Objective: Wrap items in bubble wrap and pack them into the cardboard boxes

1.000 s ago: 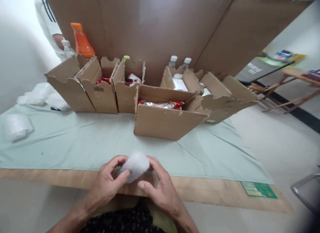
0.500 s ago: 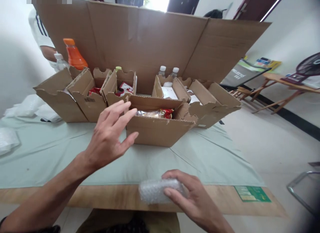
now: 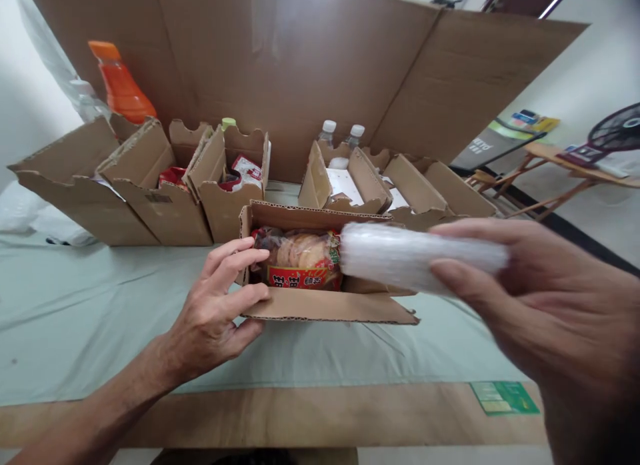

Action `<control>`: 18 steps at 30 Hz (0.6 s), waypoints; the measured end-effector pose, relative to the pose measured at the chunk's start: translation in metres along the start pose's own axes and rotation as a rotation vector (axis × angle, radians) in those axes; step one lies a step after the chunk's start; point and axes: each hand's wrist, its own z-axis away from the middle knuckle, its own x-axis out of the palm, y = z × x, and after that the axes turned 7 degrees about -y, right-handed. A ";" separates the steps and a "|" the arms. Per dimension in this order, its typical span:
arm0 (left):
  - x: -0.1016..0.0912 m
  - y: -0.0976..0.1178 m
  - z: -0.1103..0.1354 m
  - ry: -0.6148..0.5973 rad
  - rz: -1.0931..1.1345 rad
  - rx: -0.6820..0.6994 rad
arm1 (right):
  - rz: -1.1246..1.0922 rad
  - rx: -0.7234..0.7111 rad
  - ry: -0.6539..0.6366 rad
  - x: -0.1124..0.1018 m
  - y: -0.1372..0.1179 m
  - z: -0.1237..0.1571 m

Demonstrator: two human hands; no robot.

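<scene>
My left hand (image 3: 220,305) grips the left front corner of an open cardboard box (image 3: 320,306) that stands on the pale green cloth, tilted toward me. Inside lies a red and clear snack packet of biscuits (image 3: 299,258). My right hand (image 3: 545,305) is raised close to the camera and holds a bubble-wrapped roll (image 3: 410,255) lengthwise. The roll's left end hangs over the right side of the open box.
A row of open cardboard boxes (image 3: 155,202) stands behind, holding packets and small bottles (image 3: 327,133). An orange bottle (image 3: 119,85) sits at the back left. A tall cardboard sheet (image 3: 300,65) walls the rear. Folding wooden stands (image 3: 545,178) are on the floor, right.
My left hand reached forward and took hold of the front box, which has tipped toward me. My right hand lifted the bubble-wrapped roll from the table edge up over the box.
</scene>
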 end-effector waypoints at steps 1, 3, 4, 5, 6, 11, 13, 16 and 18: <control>0.001 -0.001 0.000 0.006 0.000 -0.002 | 0.023 -0.040 -0.050 0.002 -0.008 -0.010; 0.002 -0.002 0.000 0.011 0.000 -0.005 | 0.086 -0.118 -0.169 0.004 -0.016 -0.027; 0.002 -0.002 0.000 0.011 0.001 -0.008 | 0.127 -0.155 -0.235 0.004 -0.016 -0.034; 0.002 -0.002 -0.001 0.012 0.003 -0.011 | 0.173 -0.188 -0.311 0.005 -0.015 -0.041; 0.002 -0.002 -0.001 0.013 0.005 -0.013 | 0.229 -0.220 -0.398 0.008 -0.012 -0.048; 0.003 -0.003 0.000 0.038 0.028 -0.020 | 0.496 -0.272 -0.844 0.063 0.001 -0.066; 0.005 -0.005 0.000 0.051 0.037 -0.023 | 0.545 -0.259 -0.921 0.088 0.004 -0.069; 0.007 -0.008 -0.001 0.050 0.044 -0.026 | 0.581 -0.248 -0.973 0.096 0.005 -0.069; 0.008 -0.009 0.000 0.065 0.055 -0.045 | 0.495 -0.282 -0.901 0.077 0.004 -0.063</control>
